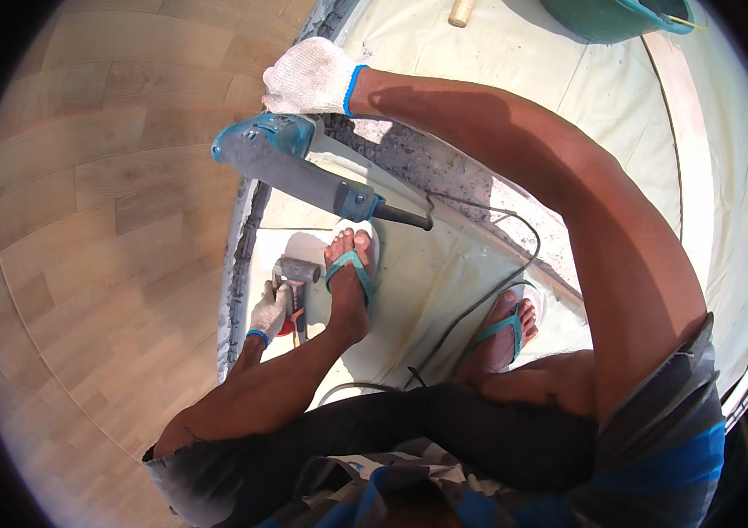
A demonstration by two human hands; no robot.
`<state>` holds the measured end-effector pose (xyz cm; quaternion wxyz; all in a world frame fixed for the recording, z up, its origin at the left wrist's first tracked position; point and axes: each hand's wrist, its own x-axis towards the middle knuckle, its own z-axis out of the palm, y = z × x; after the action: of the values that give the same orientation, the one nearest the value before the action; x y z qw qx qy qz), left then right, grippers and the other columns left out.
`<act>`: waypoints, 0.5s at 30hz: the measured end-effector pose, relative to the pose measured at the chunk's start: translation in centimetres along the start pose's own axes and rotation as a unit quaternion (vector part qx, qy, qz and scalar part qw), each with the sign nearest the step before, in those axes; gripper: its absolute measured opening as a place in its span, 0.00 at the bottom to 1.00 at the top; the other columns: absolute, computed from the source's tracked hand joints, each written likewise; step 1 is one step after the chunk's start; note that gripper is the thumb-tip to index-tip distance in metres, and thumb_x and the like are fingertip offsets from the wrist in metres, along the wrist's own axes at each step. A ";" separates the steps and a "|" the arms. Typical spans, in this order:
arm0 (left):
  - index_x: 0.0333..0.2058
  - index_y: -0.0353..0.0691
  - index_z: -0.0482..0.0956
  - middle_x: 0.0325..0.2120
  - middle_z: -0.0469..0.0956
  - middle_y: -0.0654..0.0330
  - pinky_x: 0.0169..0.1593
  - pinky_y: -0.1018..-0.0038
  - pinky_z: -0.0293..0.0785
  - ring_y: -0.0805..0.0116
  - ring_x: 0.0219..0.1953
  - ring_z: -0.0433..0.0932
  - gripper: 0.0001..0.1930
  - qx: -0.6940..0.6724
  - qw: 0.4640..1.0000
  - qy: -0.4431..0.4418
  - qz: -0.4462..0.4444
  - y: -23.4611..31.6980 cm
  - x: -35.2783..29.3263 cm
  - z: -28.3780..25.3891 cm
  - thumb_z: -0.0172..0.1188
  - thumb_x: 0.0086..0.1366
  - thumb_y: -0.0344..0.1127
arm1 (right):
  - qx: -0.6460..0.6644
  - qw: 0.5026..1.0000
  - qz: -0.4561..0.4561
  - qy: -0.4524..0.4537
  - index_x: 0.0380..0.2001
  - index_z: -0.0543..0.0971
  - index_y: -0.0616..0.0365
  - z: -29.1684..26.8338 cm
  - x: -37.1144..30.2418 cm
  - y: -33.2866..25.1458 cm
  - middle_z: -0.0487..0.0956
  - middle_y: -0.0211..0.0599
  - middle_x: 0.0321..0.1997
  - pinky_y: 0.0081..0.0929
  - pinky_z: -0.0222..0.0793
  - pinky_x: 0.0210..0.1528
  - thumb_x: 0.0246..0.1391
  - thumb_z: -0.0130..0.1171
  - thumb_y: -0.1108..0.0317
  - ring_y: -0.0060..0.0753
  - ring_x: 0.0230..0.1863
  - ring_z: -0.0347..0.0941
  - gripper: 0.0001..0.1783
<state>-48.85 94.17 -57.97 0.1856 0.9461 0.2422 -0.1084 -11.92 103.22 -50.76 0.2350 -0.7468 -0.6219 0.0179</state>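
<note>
My right hand (310,77), in a white knit glove with a blue cuff, is closed at the front end of a blue-green corded power tool (303,167). The glove hides where its fingers meet the tool. The tool's long body slants toward my feet, and a black cord trails from its rear. Low on the left, my gloved left hand (268,310) is closed beside a mallet (297,270) with a dark grey head. What its fingers hold is hard to make out. Something red (286,327) shows next to that hand.
Wood-patterned flooring (110,194) spans the left, ending at a rough broken edge (246,220). Pale sheeting (418,290) lies underfoot around my sandalled feet. The cord (536,242) loops between them. A green bucket (602,22) and a wooden piece (461,12) are at the far side.
</note>
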 end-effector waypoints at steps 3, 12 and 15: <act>0.76 0.35 0.57 0.77 0.59 0.48 0.83 0.57 0.36 0.54 0.81 0.53 0.27 -0.046 0.999 -0.004 -0.017 0.2 0.3 0.1 0.38 0.87 0.43 | 0.036 0.993 -0.016 0.107 0.32 0.90 0.58 -0.8 0.2 3.1 0.87 0.51 0.31 0.52 0.81 0.42 0.63 0.56 0.44 0.56 0.38 0.86 0.28; 0.74 0.30 0.59 0.75 0.61 0.46 0.83 0.61 0.36 0.55 0.80 0.52 0.33 -0.097 0.995 0.009 -0.034 0.2 0.5 0.0 0.40 0.85 0.52 | 0.010 0.991 -0.013 0.129 0.28 0.87 0.58 -0.4 -0.1 2.8 0.83 0.51 0.27 0.46 0.81 0.41 0.65 0.58 0.45 0.54 0.35 0.85 0.26; 0.72 0.30 0.64 0.74 0.63 0.48 0.82 0.63 0.37 0.58 0.79 0.54 0.35 -0.211 0.957 0.006 -0.200 2.9 2.1 -1.4 0.41 0.84 0.56 | -0.013 0.996 -0.058 0.065 0.29 0.88 0.57 0.6 0.1 0.1 0.84 0.50 0.27 0.46 0.81 0.41 0.66 0.57 0.44 0.54 0.35 0.85 0.27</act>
<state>-45.45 93.27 -56.49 0.3541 0.8185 0.4446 -0.0835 -11.98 103.53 -51.32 0.2655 -0.7124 -0.6475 -0.0526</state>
